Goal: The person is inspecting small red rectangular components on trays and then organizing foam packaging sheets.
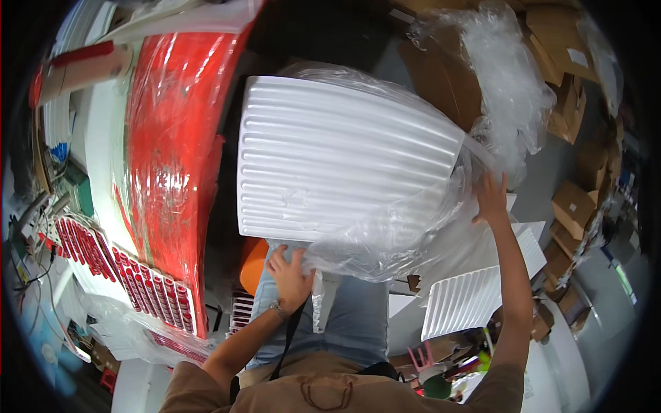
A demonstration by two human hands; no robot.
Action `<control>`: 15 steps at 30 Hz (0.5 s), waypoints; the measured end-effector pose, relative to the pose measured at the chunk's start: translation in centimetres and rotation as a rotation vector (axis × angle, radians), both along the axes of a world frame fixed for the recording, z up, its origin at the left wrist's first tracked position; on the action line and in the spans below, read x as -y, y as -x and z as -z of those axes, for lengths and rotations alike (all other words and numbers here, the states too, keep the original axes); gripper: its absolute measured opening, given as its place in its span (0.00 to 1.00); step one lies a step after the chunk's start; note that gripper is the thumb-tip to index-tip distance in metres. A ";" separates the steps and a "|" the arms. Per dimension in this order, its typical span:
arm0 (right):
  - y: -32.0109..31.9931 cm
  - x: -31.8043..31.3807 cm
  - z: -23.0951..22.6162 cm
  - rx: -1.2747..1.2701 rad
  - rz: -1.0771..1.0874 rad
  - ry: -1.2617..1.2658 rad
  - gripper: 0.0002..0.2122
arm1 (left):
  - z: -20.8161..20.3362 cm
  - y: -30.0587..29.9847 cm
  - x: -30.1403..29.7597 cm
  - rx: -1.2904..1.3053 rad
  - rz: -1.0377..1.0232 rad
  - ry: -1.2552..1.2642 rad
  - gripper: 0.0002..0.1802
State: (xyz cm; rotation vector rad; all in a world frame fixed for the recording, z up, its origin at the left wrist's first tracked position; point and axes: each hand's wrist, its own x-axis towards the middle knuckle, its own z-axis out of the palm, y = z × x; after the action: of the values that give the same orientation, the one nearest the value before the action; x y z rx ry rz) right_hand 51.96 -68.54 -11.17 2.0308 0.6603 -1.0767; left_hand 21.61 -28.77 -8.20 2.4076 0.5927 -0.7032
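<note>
A large white ribbed plastic panel (344, 148), perhaps the top one of a stack, lies in front of me with its grooves running left to right. Clear plastic wrap (385, 251) covers its near right part and gathers at its right end. My left hand (290, 279) is at the panel's near edge beside the wrap, thumb and fingers apart. At the right end, my right hand (491, 199) rests against the wrap with its fingers spread. What lies under the panel is hidden.
A red wrapped surface (175, 131) stands left, with red-filled ribbed trays (155, 289) nearby. Another white ribbed panel (465, 301) sits under my right forearm. Crumpled clear plastic (506, 76) and cardboard boxes (575, 206) lie right. An orange object (253, 265) shows near my leg.
</note>
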 end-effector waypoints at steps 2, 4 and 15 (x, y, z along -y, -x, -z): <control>-0.9 0.5 3.7 0.102 -0.257 0.158 0.36 | 0.4 1.0 2.3 -0.036 0.323 0.025 0.31; -3.0 0.3 6.6 0.270 -0.094 0.104 0.21 | 2.2 1.6 4.7 -0.051 0.664 0.062 0.31; 4.9 -11.7 -0.9 0.433 1.119 -1.176 0.28 | 7.6 0.9 2.2 0.073 -0.066 0.450 0.09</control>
State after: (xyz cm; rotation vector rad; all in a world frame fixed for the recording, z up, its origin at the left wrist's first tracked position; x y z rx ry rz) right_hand 47.04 -56.86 -10.30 3.7279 -0.2916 -0.7081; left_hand 20.76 -31.00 -15.76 1.9782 0.4277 -0.6386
